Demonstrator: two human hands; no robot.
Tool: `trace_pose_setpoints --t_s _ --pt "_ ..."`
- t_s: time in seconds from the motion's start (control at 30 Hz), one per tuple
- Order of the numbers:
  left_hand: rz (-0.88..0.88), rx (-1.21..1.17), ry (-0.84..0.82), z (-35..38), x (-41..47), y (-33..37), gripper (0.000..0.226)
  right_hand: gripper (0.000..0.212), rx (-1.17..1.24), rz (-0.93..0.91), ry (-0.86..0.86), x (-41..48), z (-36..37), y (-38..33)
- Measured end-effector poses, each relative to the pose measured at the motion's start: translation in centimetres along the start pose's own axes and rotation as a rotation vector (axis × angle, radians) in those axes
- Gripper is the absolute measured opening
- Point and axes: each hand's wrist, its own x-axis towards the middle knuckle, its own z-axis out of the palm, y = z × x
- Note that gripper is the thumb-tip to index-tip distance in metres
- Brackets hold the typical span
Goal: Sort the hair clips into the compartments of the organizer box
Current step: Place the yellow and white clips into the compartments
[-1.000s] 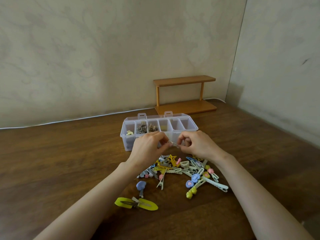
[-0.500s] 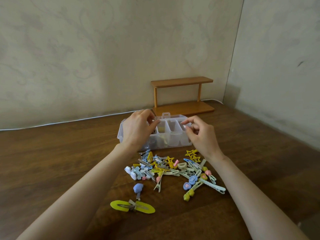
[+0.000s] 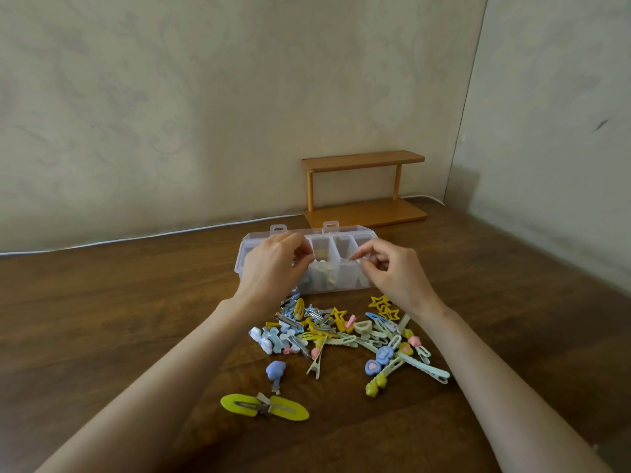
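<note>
A clear organizer box [image 3: 345, 230] stands open on the table, with small clips in its left and middle compartments. My left hand [image 3: 273, 268] hovers over its left part, thumb and fingers curled together; anything between them is hidden. My right hand [image 3: 396, 274] is over the right part, and its thumb and forefinger pinch something small and pale, seemingly a small hair clip [image 3: 358, 257]. A heap of coloured hair clips [image 3: 341, 332] lies in front of the box. Nearer to me lie a blue heart clip [image 3: 276, 370] and a yellow oval clip [image 3: 264, 407].
A small wooden two-tier shelf [image 3: 365, 186] stands behind the box against the wall. A white cable [image 3: 136, 237] runs along the table's back edge. The brown wooden table [image 3: 102, 319] meets walls at the back and on the right.
Both hands rose from just above the pile, where they handled one small clip together, to over the box. They have drawn apart, the left over the left compartments and the right over the right ones.
</note>
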Motion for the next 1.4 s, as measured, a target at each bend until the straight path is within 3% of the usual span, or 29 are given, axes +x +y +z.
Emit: trace_pose_setpoints --t_s 0.23,0.43,0.7,0.8,0.87,1.0,1.1,1.27,1.4 --pt "0.082 0.024 -0.361 -0.7 -1.7 -0.2 0.008 0.015 -0.177 -0.028 -0.457 -0.4 1.9 0.2" --pt "0.048 0.034 -0.451 -1.8 -1.6 -1.3 0.004 0.018 -0.149 -0.038 -0.486 -0.5 2.2 -0.6" --pt "0.019 0.021 -0.645 -2.9 -1.3 -2.0 0.016 0.017 -0.317 -0.060 -0.466 -0.7 2.3 -0.8" --pt "0.035 0.041 -0.711 -2.5 -1.5 -1.8 0.024 0.016 -0.120 0.046 -0.479 -0.5 1.6 -1.0" --pt "0.064 0.059 -0.728 -2.0 -1.6 -1.8 0.022 0.014 0.011 0.110 -0.608 -0.5 0.7 -1.6" --pt "0.092 0.101 -0.682 -1.3 -1.8 -1.9 0.015 0.021 -0.164 0.092 -0.826 -0.6 0.4 -2.5" --pt "0.098 0.116 -0.646 -1.2 -1.9 -1.7 0.017 0.025 -0.274 0.079 -0.836 -0.4 0.4 -2.6" --pt "0.099 -0.007 -0.551 -1.4 -1.7 -0.7 0.013 0.014 -0.339 0.029 -0.800 -0.3 0.4 -2.0" --pt "0.063 -0.172 -0.545 -1.4 -1.8 0.1 0.020 0.010 -0.135 0.072 -0.674 -0.2 -0.1 -1.4"
